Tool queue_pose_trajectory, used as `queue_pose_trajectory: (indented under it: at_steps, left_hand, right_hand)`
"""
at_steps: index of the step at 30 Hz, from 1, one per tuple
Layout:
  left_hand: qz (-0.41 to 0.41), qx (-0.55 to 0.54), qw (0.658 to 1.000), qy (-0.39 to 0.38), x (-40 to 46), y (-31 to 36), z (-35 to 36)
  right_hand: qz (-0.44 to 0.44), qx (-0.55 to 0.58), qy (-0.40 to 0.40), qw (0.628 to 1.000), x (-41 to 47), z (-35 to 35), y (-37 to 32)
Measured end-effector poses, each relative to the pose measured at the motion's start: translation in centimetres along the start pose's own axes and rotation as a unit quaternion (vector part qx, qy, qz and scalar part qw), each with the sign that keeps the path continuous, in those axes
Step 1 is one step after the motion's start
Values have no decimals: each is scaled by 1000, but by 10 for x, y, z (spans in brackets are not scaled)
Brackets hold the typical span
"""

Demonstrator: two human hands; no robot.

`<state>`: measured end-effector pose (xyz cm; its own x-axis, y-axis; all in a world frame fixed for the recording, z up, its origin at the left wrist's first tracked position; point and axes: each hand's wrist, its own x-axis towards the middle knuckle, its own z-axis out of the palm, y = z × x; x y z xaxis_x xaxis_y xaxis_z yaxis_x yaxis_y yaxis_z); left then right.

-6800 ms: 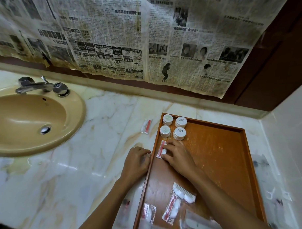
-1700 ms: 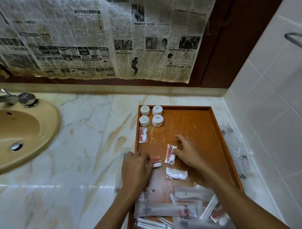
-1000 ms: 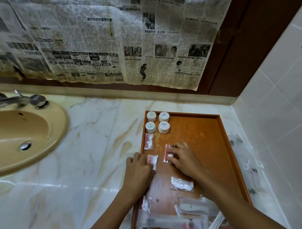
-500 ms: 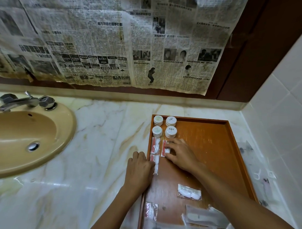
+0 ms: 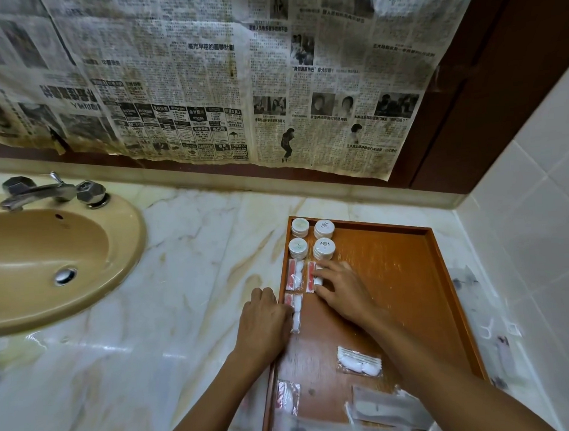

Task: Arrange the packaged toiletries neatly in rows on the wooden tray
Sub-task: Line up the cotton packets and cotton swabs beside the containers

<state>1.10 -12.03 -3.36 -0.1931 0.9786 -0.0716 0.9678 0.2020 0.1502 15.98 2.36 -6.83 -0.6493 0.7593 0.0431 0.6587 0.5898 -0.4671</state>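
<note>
Right hand (image 5: 339,290) presses flat fingers on a red-white packet (image 5: 311,277); left hand (image 5: 264,319) pinches another packet (image 5: 295,311) beside it on the wooden tray (image 5: 408,275). Align edges squarely below the round tins (image 5: 324,247). The marble tabletop (image 5: 182,283) is beside a sink (image 5: 52,255).

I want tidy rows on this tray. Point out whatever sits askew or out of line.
One white packet lies crosswise and tilted in mid-tray, apart from the rows by the round tubs. A red packet and larger clear packets sit jumbled at the near end. More packets lie off the tray, on the counter by the tiled wall.
</note>
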Motion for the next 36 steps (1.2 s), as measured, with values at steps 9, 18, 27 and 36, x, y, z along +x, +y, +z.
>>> queue_pose_trajectory:
  at_steps: [9, 18, 27, 36]
  left_hand:
    - [29, -44, 998, 32, -1, -9, 4]
    - [-98, -185, 972, 107, -37, -64, 1]
    - [-153, -194, 967, 58, -109, -55, 9]
    - [-79, -151, 983, 68, -128, -18, 20]
  right_hand:
    - [25, 35, 21, 999, -4, -2, -7]
    - [69, 104, 66, 990, -52, 12, -24]
    - [87, 27, -4, 996, -99, 19, -37]
    - [38, -2, -98, 994, -119, 1, -41]
